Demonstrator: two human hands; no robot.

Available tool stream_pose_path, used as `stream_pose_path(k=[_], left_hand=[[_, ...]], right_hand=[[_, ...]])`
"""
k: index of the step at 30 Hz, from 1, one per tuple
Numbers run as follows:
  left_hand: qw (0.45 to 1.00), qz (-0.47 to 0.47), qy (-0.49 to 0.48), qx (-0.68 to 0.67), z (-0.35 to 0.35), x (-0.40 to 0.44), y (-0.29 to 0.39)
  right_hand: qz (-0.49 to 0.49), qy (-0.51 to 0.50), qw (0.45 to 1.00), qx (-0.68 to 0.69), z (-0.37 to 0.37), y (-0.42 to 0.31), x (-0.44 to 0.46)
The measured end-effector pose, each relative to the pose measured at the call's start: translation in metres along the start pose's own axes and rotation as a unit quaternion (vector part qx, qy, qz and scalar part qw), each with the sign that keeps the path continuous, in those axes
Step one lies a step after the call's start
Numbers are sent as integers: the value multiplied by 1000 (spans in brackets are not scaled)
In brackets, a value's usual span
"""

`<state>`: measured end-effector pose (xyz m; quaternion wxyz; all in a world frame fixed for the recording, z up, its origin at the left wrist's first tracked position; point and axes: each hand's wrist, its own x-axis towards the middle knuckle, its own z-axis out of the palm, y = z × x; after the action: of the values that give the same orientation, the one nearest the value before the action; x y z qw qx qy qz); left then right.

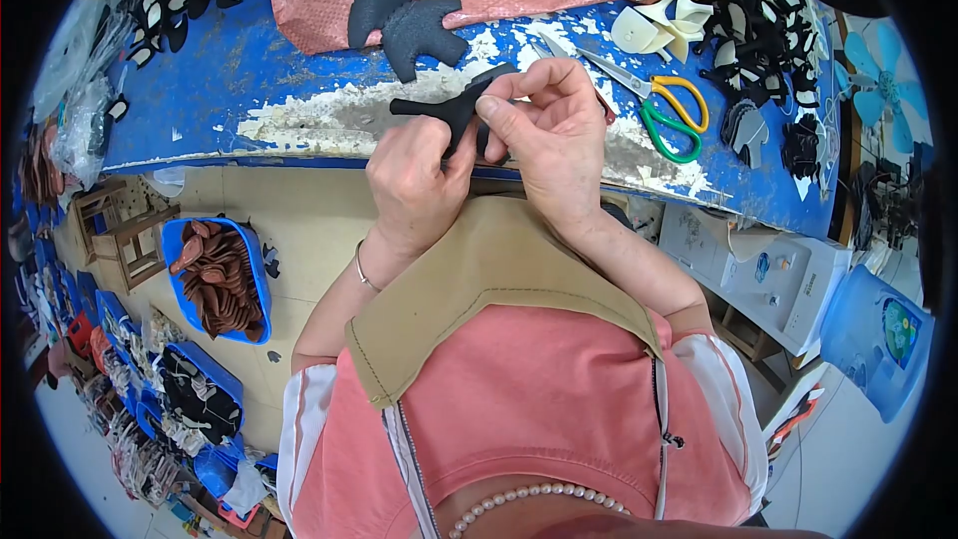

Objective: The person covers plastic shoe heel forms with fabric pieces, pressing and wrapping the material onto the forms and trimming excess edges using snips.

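Observation:
Over the front edge of the blue table [329,80], my left hand [419,180] is closed around a black piece with a narrow arm sticking out to the left [449,112]. The thumb and index finger of my right hand [549,130] pinch the right edge of that same piece. My fingers cover much of its right and lower parts. Just behind it lie two dark grey cut-out pieces, one lobed [424,35] and one rounded [377,8]. Scissors [639,88] with one orange and one green handle rest open to the right of my right hand.
Cream moulded pieces [634,32] stand at the back on a pink woven sheet [319,0]. A pile of black pieces [763,25] fills the table's right end. Below left, a blue bin [261,279] holds brown pieces. A light blue fan [878,80] stands at far right.

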<state>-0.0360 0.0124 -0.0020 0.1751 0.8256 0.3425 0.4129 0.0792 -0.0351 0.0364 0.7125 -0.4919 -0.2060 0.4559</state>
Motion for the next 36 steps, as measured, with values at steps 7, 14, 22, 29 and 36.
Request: stream_pose_path(k=[7, 14, 22, 29, 36], left_hand=[[999, 19, -3, 25, 4, -1, -5], [998, 52, -10, 43, 9, 2, -9], [998, 34, -32, 48, 5, 10, -4], [998, -15, -52, 37, 1, 17, 1], [978, -158, -137, -21, -19, 28, 1]], right_hand=[[5, 24, 1000, -12, 4, 5, 2], [12, 67, 998, -3, 0, 10, 5], [18, 67, 998, 4, 0, 5, 6], [3, 54, 998, 11, 2, 2, 6], [10, -20, 996, -85, -13, -31, 5]])
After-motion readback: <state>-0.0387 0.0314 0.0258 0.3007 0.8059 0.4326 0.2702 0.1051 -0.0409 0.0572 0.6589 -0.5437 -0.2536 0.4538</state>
